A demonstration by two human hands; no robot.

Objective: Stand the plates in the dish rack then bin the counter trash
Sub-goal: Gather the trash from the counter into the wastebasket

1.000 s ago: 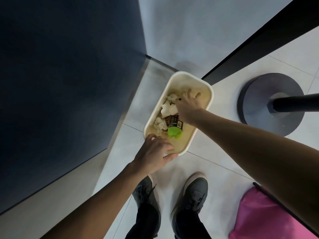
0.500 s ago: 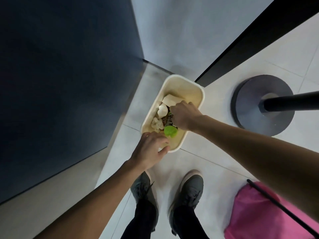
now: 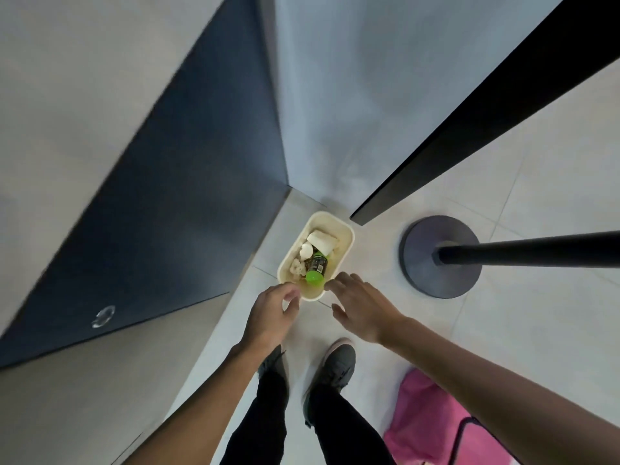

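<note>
A cream rectangular bin [image 3: 347,239] stands on the floor in the corner. Inside it lie crumpled white paper [image 3: 322,241] and a small dark bottle with a green cap [image 3: 315,270]. My left hand [image 3: 273,317] hovers just short of the bin's near rim, fingers loosely curled, holding nothing. My right hand [image 3: 360,305] is above the floor beside the near right corner of the bin, fingers spread and empty. No plates or dish rack are in view.
A dark cabinet front [image 3: 161,223] rises on the left, and a black panel edge [image 3: 469,119] runs at the right. A post with a round grey base [image 3: 443,256] stands right of the bin. A pink bag [image 3: 432,424] lies by my shoes [image 3: 335,367].
My right hand has come out of the bin, leaving the white paper inside. Both hands have drawn back from the bin, and my head has risen away from it.
</note>
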